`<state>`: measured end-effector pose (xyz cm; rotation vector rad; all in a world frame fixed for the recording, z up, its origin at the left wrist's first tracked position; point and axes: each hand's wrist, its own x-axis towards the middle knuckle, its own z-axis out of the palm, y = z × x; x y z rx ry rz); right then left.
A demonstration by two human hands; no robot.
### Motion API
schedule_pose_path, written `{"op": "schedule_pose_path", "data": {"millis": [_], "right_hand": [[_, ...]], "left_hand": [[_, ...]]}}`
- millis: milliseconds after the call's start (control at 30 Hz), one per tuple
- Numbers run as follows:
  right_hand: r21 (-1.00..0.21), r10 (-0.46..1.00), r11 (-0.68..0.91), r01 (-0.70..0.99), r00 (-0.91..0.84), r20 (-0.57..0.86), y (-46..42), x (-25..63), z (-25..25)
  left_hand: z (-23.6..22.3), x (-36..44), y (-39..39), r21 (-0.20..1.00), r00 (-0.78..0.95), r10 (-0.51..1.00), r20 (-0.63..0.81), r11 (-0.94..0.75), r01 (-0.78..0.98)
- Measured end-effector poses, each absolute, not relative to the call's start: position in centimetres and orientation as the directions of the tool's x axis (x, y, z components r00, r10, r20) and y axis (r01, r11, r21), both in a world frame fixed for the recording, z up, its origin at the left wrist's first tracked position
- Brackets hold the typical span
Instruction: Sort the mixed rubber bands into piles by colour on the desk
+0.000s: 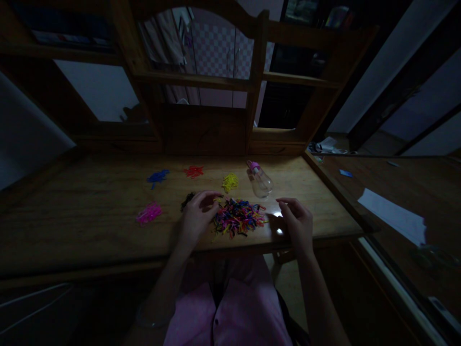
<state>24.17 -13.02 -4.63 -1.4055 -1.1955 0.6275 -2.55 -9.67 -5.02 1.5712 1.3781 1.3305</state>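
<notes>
A mixed heap of small coloured bands (239,217), thin and stringy, lies near the table's front edge. My left hand (196,216) is at the heap's left side, fingers curved and the thumb apart from them. Dark strands show by its fingertips; I cannot tell if any are held. Partly behind that hand is a small black pile (187,201). To the right of the heap, my right hand (298,222) is closed in a pinch just above the table, whatever it holds too small to make out. Single-colour piles lie around: pink (149,212), blue (157,177), red (193,171) and yellow (230,182).
A clear bottle with a pink cap (260,179) lies behind the heap. The wooden table (90,206) has a shelf frame (205,129) along its back. At the right, white paper (392,216) and a blue card (345,173) rest on another wooden surface.
</notes>
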Motion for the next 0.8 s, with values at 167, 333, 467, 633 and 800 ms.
{"op": "schedule_pose_path", "data": {"millis": [167, 333, 467, 633, 800], "right_hand": [[-0.941, 0.906, 0.143, 0.307, 0.343, 0.250, -13.00, 24.26, -4.63], [-0.938, 0.904, 0.145, 0.316, 0.343, 0.256, -13.08, 24.22, -4.63], [-0.937, 0.905, 0.144, 0.319, 0.342, 0.255, -13.09, 24.20, -4.58], [-0.933, 0.903, 0.150, 0.328, 0.338, 0.264, -13.08, 24.24, -4.63], [-0.932, 0.901, 0.161, 0.326, 0.336, 0.274, -13.03, 24.23, -4.68]], "left_hand": [[-4.74, -2.60, -9.83, 0.887, -0.036, 0.951, 0.306, -0.271, 0.374], [-4.17, -2.54, -10.07, 0.838, -0.023, 0.938, 0.347, -0.299, 0.457], [-4.33, -2.51, -9.96, 0.856, -0.028, 0.938, 0.347, -0.304, 0.419], [-4.81, -2.44, -10.09, 0.935, -0.053, 0.967, 0.248, -0.225, 0.273], [-4.59, -2.72, -9.51, 0.946, -0.051, 0.980, 0.194, -0.173, 0.273]]}}
